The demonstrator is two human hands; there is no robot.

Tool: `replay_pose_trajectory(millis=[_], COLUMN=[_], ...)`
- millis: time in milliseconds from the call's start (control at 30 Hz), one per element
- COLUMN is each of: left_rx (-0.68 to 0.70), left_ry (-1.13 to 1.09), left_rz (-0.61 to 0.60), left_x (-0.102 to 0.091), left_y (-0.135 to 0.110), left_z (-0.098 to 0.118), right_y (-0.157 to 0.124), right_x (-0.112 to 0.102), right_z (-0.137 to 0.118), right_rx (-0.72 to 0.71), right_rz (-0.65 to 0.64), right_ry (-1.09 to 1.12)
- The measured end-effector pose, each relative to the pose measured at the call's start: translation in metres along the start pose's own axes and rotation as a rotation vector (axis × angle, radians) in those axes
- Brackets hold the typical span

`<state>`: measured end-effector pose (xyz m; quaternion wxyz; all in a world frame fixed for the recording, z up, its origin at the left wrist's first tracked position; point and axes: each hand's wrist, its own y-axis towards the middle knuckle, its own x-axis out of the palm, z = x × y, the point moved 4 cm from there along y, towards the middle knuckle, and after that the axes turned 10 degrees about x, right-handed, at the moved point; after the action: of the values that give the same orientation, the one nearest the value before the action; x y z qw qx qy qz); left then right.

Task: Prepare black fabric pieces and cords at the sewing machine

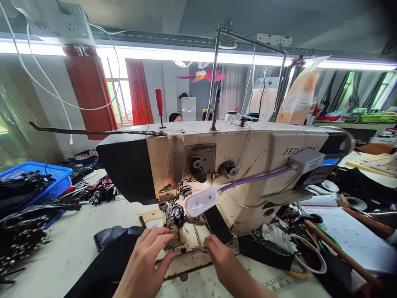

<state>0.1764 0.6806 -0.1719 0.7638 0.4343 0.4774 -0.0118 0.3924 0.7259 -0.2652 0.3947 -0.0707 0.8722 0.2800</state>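
Observation:
A cream-coloured sewing machine (pixel 257 149) stands across the middle, its needle and presser foot area (pixel 174 215) lit by a small lamp (pixel 201 202) on a purple bendy arm. My left hand (pixel 145 260) is beside the presser foot, fingers stretched out and thumb apart. On the machine bed (pixel 191 234), to the right of the foot, my right hand (pixel 221 258) has its fingers curled together; what they pinch, if anything, is too small to make out. Black fabric (pixel 105 260) lies under and left of my left wrist. Behind my right fingers rests a dark phone-like slab (pixel 218 223).
At left are a blue basket (pixel 66 176) of black pieces and a heap of black strips (pixel 21 236). A red-handled screwdriver (pixel 159 101) stands upright on the machine. White rings (pixel 321 265), a wooden stick (pixel 338 248) and paper (pixel 362 236) lie at right. Another person's head (pixel 175 117) shows behind.

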Motion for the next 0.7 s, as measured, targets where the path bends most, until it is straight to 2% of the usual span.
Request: replay_pose_trajectory(millis=[100, 200, 300, 467, 533, 700], left_rx=[0.029, 0.056, 0.087, 0.136, 0.144, 0.166], left_ry=[0.034, 0.073, 0.100, 0.121, 0.115, 0.186], left_rz=[0.037, 0.063, 0.083, 0.108, 0.113, 0.164], left_x=[0.001, 0.002, 0.002, 0.001, 0.001, 0.003], left_y=[0.005, 0.009, 0.011, 0.013, 0.016, 0.027], left_z=[0.000, 0.001, 0.001, 0.003, 0.004, 0.008], right_y=[0.045, 0.086, 0.107, 0.107, 0.105, 0.104], right_x=[-0.044, -0.065, -0.066, -0.056, -0.053, -0.055], right_z=[-0.032, -0.057, -0.068, -0.073, -0.070, -0.061], right_rx=[0.034, -0.035, -0.115, -0.238, -0.228, -0.193], right_rz=[0.087, 0.064, 0.010, -0.034, -0.023, -0.003], right_ry=[0.135, -0.095, -0.207, -0.489, -0.493, -0.342])
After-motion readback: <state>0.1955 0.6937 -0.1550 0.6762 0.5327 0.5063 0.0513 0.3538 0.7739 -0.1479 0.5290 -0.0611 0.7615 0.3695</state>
